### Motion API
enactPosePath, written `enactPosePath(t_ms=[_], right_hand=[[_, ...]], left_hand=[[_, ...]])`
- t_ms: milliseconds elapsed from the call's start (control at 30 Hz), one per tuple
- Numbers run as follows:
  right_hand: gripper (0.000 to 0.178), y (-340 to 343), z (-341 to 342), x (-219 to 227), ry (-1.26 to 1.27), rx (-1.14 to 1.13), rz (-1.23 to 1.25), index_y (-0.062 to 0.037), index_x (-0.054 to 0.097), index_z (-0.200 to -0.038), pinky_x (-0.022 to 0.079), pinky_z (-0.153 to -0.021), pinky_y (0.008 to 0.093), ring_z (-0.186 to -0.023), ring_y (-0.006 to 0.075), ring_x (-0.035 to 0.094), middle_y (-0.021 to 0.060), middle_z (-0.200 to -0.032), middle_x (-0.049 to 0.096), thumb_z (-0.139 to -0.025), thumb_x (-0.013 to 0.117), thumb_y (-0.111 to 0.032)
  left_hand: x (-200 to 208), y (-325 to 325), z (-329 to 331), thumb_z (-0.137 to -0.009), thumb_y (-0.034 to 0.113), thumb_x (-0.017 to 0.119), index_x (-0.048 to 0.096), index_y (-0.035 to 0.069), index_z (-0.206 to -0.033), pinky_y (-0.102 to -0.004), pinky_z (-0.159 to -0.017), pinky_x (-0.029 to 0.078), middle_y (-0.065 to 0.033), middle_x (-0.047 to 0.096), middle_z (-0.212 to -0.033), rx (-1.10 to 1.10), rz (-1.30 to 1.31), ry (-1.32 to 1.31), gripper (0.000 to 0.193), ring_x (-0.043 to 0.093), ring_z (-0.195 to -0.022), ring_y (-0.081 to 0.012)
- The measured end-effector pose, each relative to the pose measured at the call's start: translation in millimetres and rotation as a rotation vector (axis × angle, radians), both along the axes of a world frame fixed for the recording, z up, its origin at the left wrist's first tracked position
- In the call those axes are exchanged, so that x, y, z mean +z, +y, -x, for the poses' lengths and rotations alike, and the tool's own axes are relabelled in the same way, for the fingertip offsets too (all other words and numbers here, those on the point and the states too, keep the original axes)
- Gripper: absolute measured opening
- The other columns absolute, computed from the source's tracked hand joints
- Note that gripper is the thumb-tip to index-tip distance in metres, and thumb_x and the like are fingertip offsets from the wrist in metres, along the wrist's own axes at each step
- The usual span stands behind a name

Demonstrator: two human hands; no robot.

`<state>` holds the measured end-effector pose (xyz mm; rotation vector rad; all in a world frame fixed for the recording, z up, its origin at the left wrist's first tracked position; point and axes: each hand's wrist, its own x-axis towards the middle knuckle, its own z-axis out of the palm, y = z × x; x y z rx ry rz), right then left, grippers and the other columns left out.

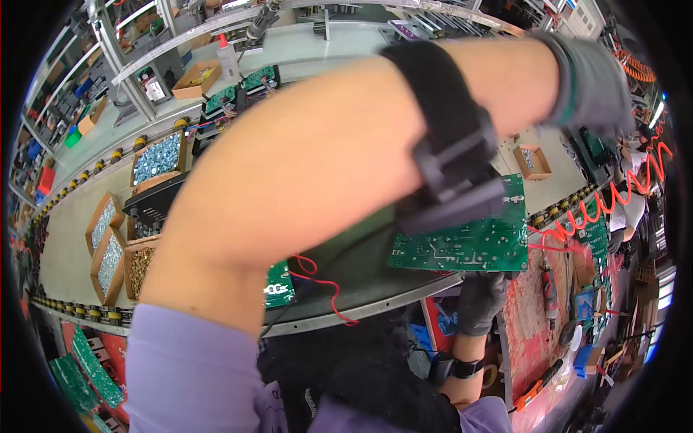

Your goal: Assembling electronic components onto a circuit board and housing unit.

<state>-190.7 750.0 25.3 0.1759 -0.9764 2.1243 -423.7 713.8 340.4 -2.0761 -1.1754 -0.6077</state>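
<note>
The left arm sweeps across the whole middle of the view, bare from a lilac sleeve up to a black strap on the forearm, and hides much of the worktop (pixel 79 238) behind it. The left hand (pixel 595 83), in a grey glove, reaches to the far upper right; whether its grip is closed on anything I cannot tell. The right hand (pixel 482 299), also grey-gloved, sits at the near edge of a green circuit board (pixel 469 242) and appears to pinch it there, though its fingers are partly hidden. The board lies flat on a dark tray near the worktop's front edge, right of centre. Red wires (pixel 325 285) trail beside it. To the left stand cardboard boxes of screws (pixel 159 157), and a red coiled hose (pixel 621 195) hangs at the right.
</note>
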Motion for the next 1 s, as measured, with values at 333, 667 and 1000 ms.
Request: enactPosePath(t_ms=[333,667,1000], right_hand=[[0.072,64,-39,23,-0.579,0.074,0.035,-0.0065,0.038,-0.147,0.051,-0.097,0.0528,-0.130,0.0334,0.046,0.0154,-0.146,0.043,-0.094,0.056,-0.052],[0.050,61,-10,26,-0.568,-0.127,0.201,-0.0039,0.050,-0.138,0.043,-0.104,0.0470,-0.124,0.0288,0.054,0.0137,-0.137,0.056,-0.100,0.046,-0.036],[0.052,-6,54,14,-0.591,0.029,0.164,-0.0037,0.052,-0.135,0.047,-0.099,0.0433,-0.116,0.0261,0.057,0.0121,-0.132,0.058,-0.097,0.058,-0.038]], left_hand=[[-86,-252,21,-0.092,0.022,0.060,0.065,0.005,-0.123,-0.0265,-0.076,0.049,-0.0067,0.066,-0.096,0.521,0.631,-1.232,0.036,0.059,-0.086,-0.0097],[-226,-496,-20,-0.095,0.033,0.065,0.034,0.002,-0.151,-0.0294,-0.107,0.038,-0.0072,0.048,-0.141,0.910,-0.188,-1.965,0.071,0.047,-0.126,-0.0165],[-259,-439,-49,-0.089,0.013,0.065,0.017,0.001,-0.156,-0.0315,-0.105,0.040,-0.0139,0.046,-0.140,0.592,-0.235,-2.114,0.084,0.049,-0.122,-0.0203]])
